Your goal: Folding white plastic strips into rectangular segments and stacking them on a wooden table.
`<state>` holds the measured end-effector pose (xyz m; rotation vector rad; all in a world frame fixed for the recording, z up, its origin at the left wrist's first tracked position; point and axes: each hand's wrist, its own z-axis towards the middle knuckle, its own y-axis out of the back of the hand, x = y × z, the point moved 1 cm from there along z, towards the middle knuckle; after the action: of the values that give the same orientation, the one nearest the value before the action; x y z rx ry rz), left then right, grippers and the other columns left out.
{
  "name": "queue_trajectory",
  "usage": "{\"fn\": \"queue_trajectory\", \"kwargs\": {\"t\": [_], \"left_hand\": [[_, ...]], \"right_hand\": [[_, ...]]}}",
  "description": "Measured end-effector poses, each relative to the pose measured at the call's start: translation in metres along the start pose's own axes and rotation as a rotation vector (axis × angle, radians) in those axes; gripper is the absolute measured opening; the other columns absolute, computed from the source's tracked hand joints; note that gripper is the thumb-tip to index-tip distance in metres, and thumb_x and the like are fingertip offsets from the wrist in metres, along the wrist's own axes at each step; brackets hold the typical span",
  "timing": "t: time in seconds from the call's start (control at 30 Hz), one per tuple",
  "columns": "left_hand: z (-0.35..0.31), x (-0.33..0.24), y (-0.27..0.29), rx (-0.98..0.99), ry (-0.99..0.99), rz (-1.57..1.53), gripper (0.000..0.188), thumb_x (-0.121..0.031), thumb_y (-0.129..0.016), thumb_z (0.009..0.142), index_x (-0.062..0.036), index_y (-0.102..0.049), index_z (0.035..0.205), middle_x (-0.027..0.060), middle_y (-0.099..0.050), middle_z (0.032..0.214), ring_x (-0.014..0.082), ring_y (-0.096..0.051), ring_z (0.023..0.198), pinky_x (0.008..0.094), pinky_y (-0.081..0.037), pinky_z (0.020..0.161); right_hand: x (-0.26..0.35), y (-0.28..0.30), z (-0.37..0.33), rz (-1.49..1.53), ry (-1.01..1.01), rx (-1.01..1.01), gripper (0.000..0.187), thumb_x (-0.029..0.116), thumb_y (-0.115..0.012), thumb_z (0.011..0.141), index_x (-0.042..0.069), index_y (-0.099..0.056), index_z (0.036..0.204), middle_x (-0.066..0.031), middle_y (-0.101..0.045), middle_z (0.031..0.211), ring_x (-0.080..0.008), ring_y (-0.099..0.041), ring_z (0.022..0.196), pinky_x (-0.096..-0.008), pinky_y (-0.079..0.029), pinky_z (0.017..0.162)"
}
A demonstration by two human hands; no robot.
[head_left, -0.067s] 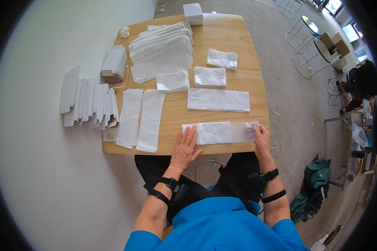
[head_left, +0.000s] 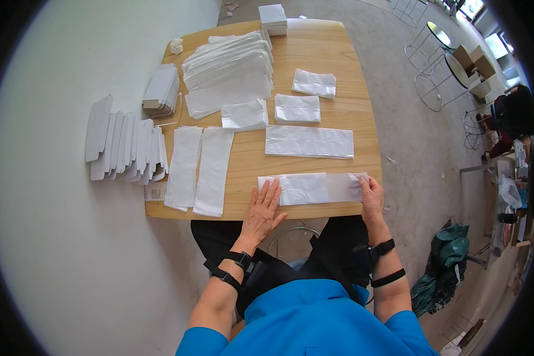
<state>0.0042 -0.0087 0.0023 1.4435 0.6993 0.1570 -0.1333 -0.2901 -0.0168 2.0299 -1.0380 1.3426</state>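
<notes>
A long white cloth strip [head_left: 314, 187] lies flat along the near edge of the wooden table [head_left: 338, 65]. My left hand [head_left: 263, 211] rests palm down on the strip's left end, fingers spread. My right hand [head_left: 371, 196] pinches the strip's right end, where the fabric is lifted and partly folded over. Another long white strip [head_left: 309, 141] lies just beyond. Three smaller folded white cloths [head_left: 297, 108] [head_left: 314, 83] [head_left: 244, 114] sit further back.
A big pile of white cloths [head_left: 228, 71] fills the table's far left. Two long strips [head_left: 197, 169] hang over the near left edge. Flat white cartons [head_left: 124, 145] fan out on the floor at left. A white box [head_left: 273, 18] stands at the far edge. Wire stools [head_left: 433, 65] stand at right.
</notes>
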Motion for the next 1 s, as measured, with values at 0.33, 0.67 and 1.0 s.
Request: {"fn": "queue_trajectory", "kwargs": {"t": [0.33, 0.67, 1.0], "left_hand": [[0.003, 0.005, -0.003, 0.016, -0.046, 0.058, 0.079, -0.038, -0.064, 0.082, -0.0058, -0.028, 0.145, 0.0065, -0.021, 0.155, 0.0276, -0.014, 0.144, 0.0453, -0.012, 0.117], [0.009, 0.002, 0.009, 0.007, -0.053, 0.012, 0.076, -0.035, -0.065, 0.082, -0.0096, -0.029, 0.145, 0.0046, -0.021, 0.154, 0.0277, -0.014, 0.143, 0.0509, -0.011, 0.116], [0.015, 0.008, 0.004, 0.034, -0.101, 0.058, 0.075, -0.037, -0.064, 0.083, -0.012, -0.03, 0.145, 0.0021, -0.023, 0.154, 0.0267, -0.015, 0.143, 0.0504, -0.008, 0.116]], "right_hand": [[-0.005, 0.002, 0.011, 0.001, 0.024, -0.055, 0.017, 0.015, -0.055, 0.094, 0.001, -0.063, 0.096, 0.0018, -0.063, 0.083, -0.0049, -0.055, 0.071, -0.0208, -0.044, 0.065], [-0.017, 0.005, 0.014, -0.074, -0.001, -0.066, 0.018, 0.016, -0.058, 0.093, 0.0, -0.064, 0.099, 0.0023, -0.062, 0.087, -0.0054, -0.053, 0.077, -0.0216, -0.043, 0.07], [-0.018, 0.01, 0.02, -0.114, 0.026, -0.103, 0.02, 0.017, -0.058, 0.091, -0.002, -0.065, 0.095, 0.0029, -0.06, 0.082, -0.0055, -0.051, 0.073, -0.0229, -0.043, 0.066]]}}
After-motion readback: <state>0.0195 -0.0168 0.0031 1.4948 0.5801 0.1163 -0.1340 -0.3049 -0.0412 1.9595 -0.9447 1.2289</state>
